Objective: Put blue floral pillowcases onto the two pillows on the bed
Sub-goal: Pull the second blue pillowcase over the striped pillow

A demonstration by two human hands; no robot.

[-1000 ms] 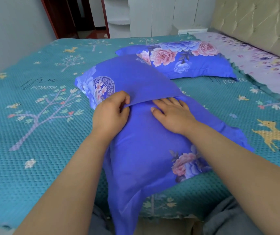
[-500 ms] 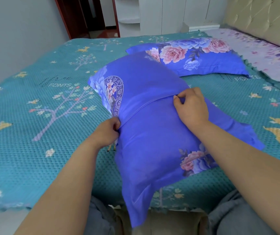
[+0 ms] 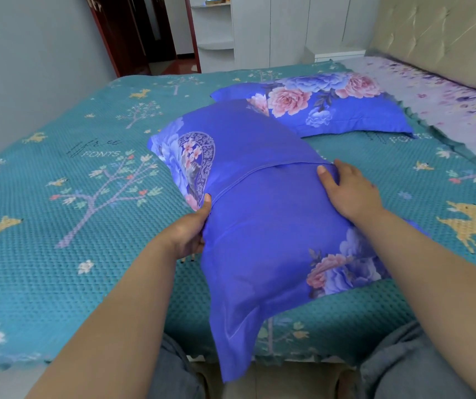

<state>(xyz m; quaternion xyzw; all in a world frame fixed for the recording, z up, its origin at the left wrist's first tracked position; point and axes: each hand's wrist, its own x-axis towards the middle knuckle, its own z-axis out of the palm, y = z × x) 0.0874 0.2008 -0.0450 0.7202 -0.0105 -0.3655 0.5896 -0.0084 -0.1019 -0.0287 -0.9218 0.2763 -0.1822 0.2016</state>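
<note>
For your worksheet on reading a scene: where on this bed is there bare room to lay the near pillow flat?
Free: the teal bedspread left of the near pillow, up to the wall. Crowded: the far pillow fills the space behind, and the left hand and right hand flank the near one.

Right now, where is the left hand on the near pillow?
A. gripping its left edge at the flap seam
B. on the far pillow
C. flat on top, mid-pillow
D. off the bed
A: the left hand grips the left edge of the near pillow just below the overlapping flap seam, thumb up along the side, while the right hand rests on the pillow's right edge.
</note>
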